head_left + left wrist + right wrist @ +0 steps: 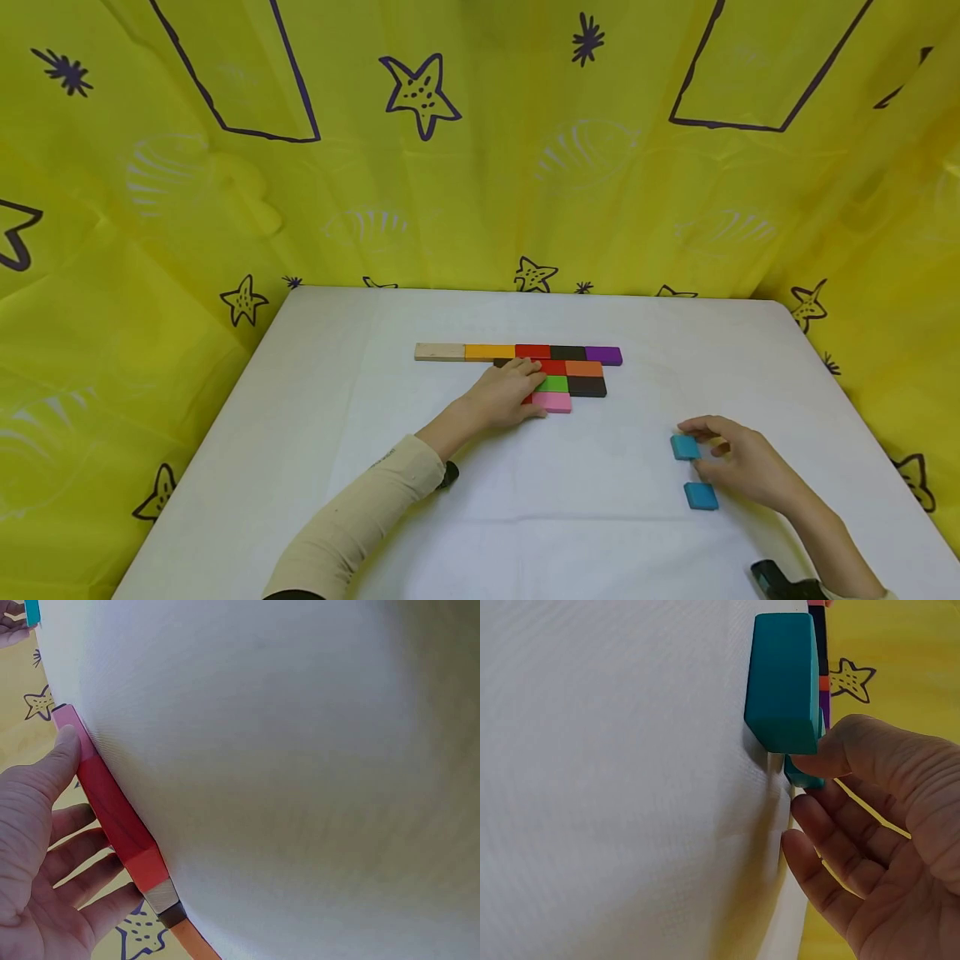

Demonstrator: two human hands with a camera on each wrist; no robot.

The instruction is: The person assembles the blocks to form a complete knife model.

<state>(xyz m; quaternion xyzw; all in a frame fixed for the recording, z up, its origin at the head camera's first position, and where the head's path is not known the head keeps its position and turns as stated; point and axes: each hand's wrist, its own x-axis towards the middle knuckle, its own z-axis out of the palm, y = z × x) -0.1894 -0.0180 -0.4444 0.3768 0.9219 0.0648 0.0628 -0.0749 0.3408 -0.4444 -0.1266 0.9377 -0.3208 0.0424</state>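
In the head view, my left hand lies over the left part of a group of coloured wooden tiles, hiding several of them. Its thumb touches the pink tile; the other fingers reach across toward the red tile. The green tile shows beside the fingertips. On the right, my right hand pinches a blue tile between thumb and index finger, low over the table. Nearer the front lies a second blue tile, which looms large in the right wrist view, partly covering the pinched one.
A straight row of tiles runs behind the group, from a pale wood tile at left to a purple tile at right. Dark brown and orange tiles form the group's right side. A yellow patterned curtain surrounds the white table.
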